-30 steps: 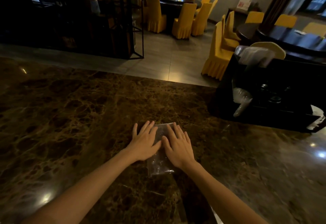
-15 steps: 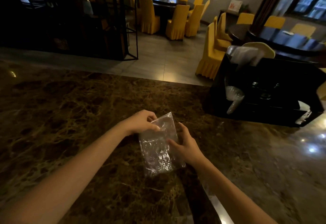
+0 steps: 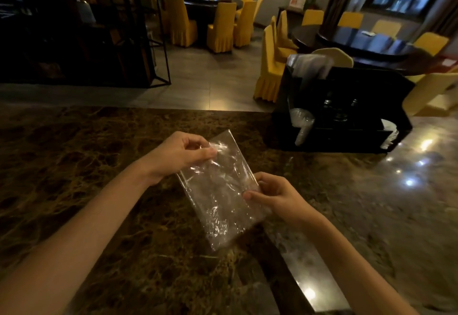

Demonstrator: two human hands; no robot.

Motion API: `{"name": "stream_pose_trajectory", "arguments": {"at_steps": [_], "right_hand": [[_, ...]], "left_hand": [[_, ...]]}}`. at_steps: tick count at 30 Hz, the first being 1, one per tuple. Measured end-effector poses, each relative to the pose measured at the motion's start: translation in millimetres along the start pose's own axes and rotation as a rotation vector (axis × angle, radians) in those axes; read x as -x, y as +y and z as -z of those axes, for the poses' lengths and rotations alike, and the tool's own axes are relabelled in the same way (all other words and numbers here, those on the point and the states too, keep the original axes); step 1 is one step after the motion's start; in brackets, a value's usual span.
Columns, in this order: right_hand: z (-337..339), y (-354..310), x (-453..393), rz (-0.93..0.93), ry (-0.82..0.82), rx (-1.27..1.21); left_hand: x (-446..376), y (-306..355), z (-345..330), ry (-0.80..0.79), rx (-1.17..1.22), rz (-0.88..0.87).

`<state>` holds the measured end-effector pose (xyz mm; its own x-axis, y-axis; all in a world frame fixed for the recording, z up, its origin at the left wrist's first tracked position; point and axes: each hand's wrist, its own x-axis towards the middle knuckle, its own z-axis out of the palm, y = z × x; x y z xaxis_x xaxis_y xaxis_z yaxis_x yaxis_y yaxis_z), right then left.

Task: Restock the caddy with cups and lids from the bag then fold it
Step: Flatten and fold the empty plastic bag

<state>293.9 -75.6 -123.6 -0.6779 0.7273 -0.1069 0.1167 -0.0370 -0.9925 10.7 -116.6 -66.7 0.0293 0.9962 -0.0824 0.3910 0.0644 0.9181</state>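
Pinched in both grips: a clear, crinkled plastic bag [image 3: 218, 190], folded flat into a narrow rectangle and held tilted just above the worktop [image 3: 86, 166], long axis running away from the body. Left hand [image 3: 178, 153] curled at the far upper edge, thumb and fingertips closed narrow on the plastic there. Right hand [image 3: 275, 195] curled at the right edge, about midway down, thumb on top, fingers tucked beneath, likewise closed tight on the film. Lower end of the bag hanging free, nearest the body, just clear of the dark brown veined marble. Bare forearms reaching in from both lower corners. Beyond the right grip, well apart and further out, a black caddy [image 3: 347, 126] standing on the worktop near its far edge. In its left front compartment, a stack of clear cups [image 3: 301, 126] lying tilted, mouth up. Out of its top left corner, a pale bundle of plastic-wrapped items [image 3: 309, 67] sticking upward; contents too blurred to tell. At its right end, something white [image 3: 390, 133], unclear. Small dark round shapes in the middle compartments, not identifiable. Bright light reflections on the polished surface to the right of the caddy. Past the worktop, a tiled floor, round dark dining tables [image 3: 366, 42] ringed with yellow-covered chairs [image 3: 223, 27], and a dark metal shelving frame [image 3: 138, 29] far off to the left.
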Motion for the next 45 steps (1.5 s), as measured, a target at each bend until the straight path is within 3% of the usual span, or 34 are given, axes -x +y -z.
{"name": "stream_pose_trajectory", "arguments": {"at_steps": [10,17,23,28,34,40,45], "right_hand": [[57,22,112,0.033,0.406,-0.523],[103,44,215,0.133,0.811,-0.639],[140,85,310,0.103,0.945,-0.621],[159,113,389,-0.021,1.183,-0.437],[179,156,466,-0.102,1.464,-0.482],[200,227,520,-0.34,1.643,-0.604],[213,284,543,-0.433,1.686,-0.685]], "left_hand": [[3,34,-114,0.187,-0.067,-0.147],[17,73,-240,0.12,-0.119,-0.184],[26,99,-356,0.109,-0.01,-0.241],[37,104,-448,-0.011,0.086,-0.195],[52,97,-545,-0.307,0.062,-0.16],[49,64,-634,-0.571,0.148,0.09],[41,14,-694,-0.566,0.271,0.407]]}}
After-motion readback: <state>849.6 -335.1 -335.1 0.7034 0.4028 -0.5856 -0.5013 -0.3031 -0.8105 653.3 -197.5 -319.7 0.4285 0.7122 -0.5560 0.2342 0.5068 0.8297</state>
